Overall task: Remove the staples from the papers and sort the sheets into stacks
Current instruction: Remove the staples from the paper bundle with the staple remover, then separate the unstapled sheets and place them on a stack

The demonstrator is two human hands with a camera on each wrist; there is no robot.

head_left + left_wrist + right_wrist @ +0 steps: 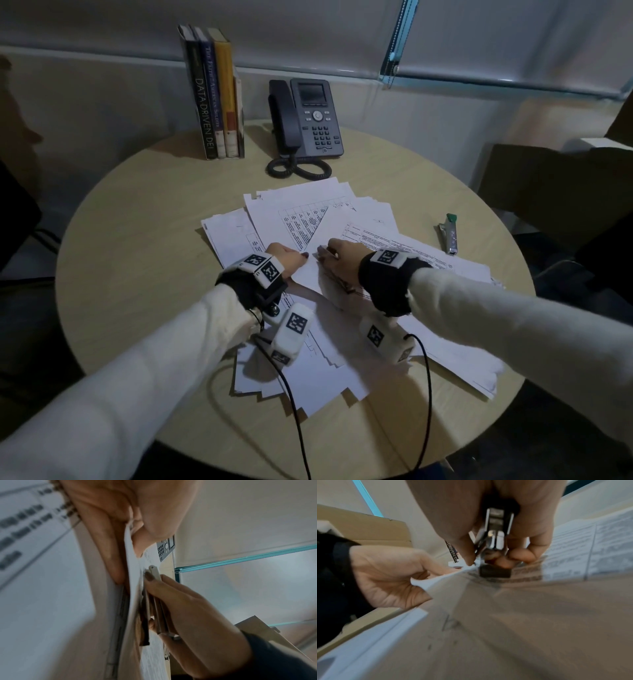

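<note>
Stapled and loose printed sheets (373, 219) lie spread over the round table (137, 240). My left hand (303, 255) pinches the turned-back top sheet (325, 229) of one set near its corner; in the left wrist view the thumb and fingers (120, 561) clamp that sheet (132, 555). My right hand (323, 251) grips a metal staple remover (496, 539), its dark tip pressed on the page beside the left fingertips (453, 569). The same tool (158, 609) shows in the left wrist view. The staple itself is hidden.
A green-tipped metal stapler (449, 233) lies to the right of the papers. Upright books (215, 96) and a desk phone (308, 120) stand at the table's far side. Wrist-camera cables (298, 411) trail over the near papers. A dark chair (548, 192) is at the right.
</note>
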